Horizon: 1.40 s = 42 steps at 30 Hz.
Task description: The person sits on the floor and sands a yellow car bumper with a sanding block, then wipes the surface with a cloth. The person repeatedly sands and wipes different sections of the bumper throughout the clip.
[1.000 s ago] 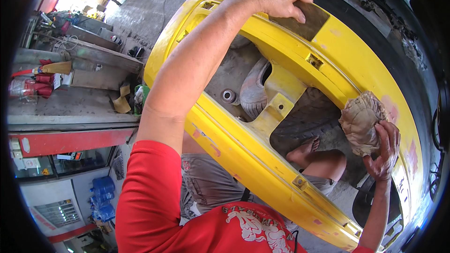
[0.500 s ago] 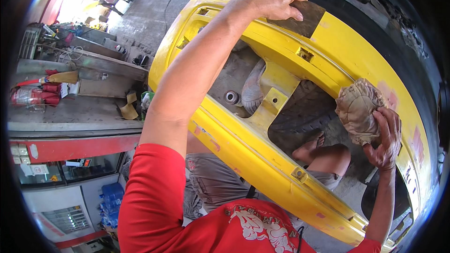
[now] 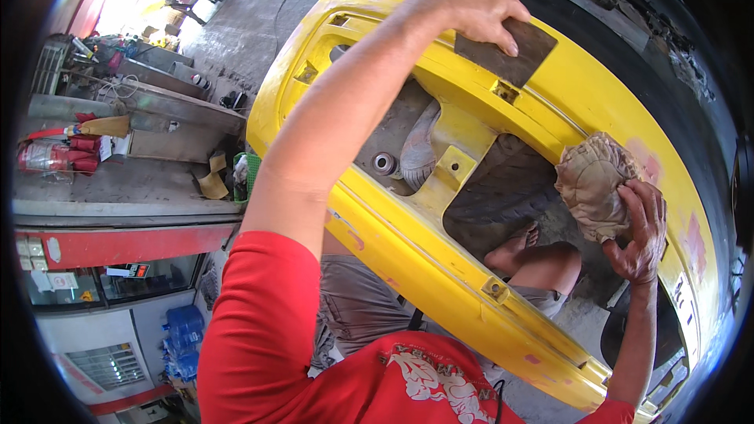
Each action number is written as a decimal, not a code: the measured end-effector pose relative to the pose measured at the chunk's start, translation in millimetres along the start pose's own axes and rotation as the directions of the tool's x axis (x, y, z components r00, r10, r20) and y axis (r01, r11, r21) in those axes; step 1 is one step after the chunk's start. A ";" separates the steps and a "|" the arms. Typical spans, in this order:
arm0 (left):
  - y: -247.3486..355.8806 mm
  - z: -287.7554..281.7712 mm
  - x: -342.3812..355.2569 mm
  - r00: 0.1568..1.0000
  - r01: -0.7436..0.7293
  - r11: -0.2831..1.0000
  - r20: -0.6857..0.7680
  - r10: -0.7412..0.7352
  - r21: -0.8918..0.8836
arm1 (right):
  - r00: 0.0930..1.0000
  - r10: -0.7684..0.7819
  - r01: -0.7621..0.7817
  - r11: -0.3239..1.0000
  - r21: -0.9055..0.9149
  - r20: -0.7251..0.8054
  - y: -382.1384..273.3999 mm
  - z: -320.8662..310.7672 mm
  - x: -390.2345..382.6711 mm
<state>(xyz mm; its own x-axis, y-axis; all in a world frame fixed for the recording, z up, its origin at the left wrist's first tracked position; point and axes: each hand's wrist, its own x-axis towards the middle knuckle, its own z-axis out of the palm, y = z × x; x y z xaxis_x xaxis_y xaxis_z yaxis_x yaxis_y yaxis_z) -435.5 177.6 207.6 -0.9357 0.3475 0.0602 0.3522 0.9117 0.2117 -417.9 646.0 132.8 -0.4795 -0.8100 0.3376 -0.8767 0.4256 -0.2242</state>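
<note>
A large yellow car bumper (image 3: 440, 286) with pinkish sanded patches stretches across the view in front of me. At its far side my left hand (image 3: 488, 14) is closed on a dark brown sheet of sandpaper (image 3: 525, 53), thumb on top. The sheet lies over the bumper's upper face, beside a square slot. My right hand (image 3: 640, 232) grips a crumpled beige rag (image 3: 594, 180) at the bumper's right part, with its fingers curled against the cloth's near right side. The rag hides the surface beneath it.
Through the bumper's openings show a tyre (image 3: 503, 196) and a small round can (image 3: 385, 163) on the floor. A black tyre-like rim (image 3: 597, 27) curves behind the bumper. To the left are a ledge with a broom (image 3: 102, 127), and blue water bottles (image 3: 184, 334) lower down.
My left hand has shifted right and nearer with the sandpaper, now overlapping the edge by the slot. My right hand and the rag have moved slightly left.
</note>
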 end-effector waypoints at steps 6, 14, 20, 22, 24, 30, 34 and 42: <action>-41.5 -19.6 -22.1 0.990 0.068 0.997 -0.125 -0.070 -0.025 | 1.000 -0.002 0.002 1.000 -0.012 -0.005 1.1 0.7 -0.3; 2.0 12.2 -10.9 0.975 0.178 0.982 -0.146 -0.168 0.061 | 1.000 0.017 -0.017 1.000 -0.025 0.007 -0.7 1.5 0.8; -15.3 -10.5 -19.1 0.995 0.077 0.997 -0.071 -0.074 0.029 | 1.000 0.005 -0.005 1.000 -0.023 0.011 2.2 1.9 -2.0; -45.4 -26.6 -33.6 0.987 0.144 0.986 -0.087 -0.137 0.082 | 1.000 0.000 0.001 0.999 -0.040 0.019 3.1 2.0 -2.5; -77.9 -45.4 -57.8 0.977 0.210 0.977 -0.038 -0.211 -0.048 | 1.000 -0.001 0.002 0.998 -0.057 0.025 3.4 2.3 -3.0; -125.1 -58.6 -94.9 0.892 0.444 0.827 0.085 -0.443 -0.345 | 0.999 0.001 0.001 0.999 -0.045 0.046 2.3 1.6 -2.3; -144.7 -57.6 -78.0 0.953 0.304 0.896 0.124 -0.278 -0.324 | 0.998 0.002 0.000 0.999 -0.048 0.056 0.4 0.0 -1.2; -155.7 -42.9 -54.7 0.990 0.128 0.977 0.081 -0.116 -0.171 | 0.997 0.018 -0.012 0.996 -0.090 0.071 0.1 1.0 -1.7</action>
<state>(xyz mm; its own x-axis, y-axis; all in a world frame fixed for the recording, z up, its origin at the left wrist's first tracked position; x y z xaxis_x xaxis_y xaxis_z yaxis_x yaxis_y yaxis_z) -439.9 7.3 213.2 -0.9656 0.2562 -0.0440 0.2209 0.8978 0.3809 -417.1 646.9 131.3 -0.4917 -0.8285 0.2679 -0.8707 0.4698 -0.1451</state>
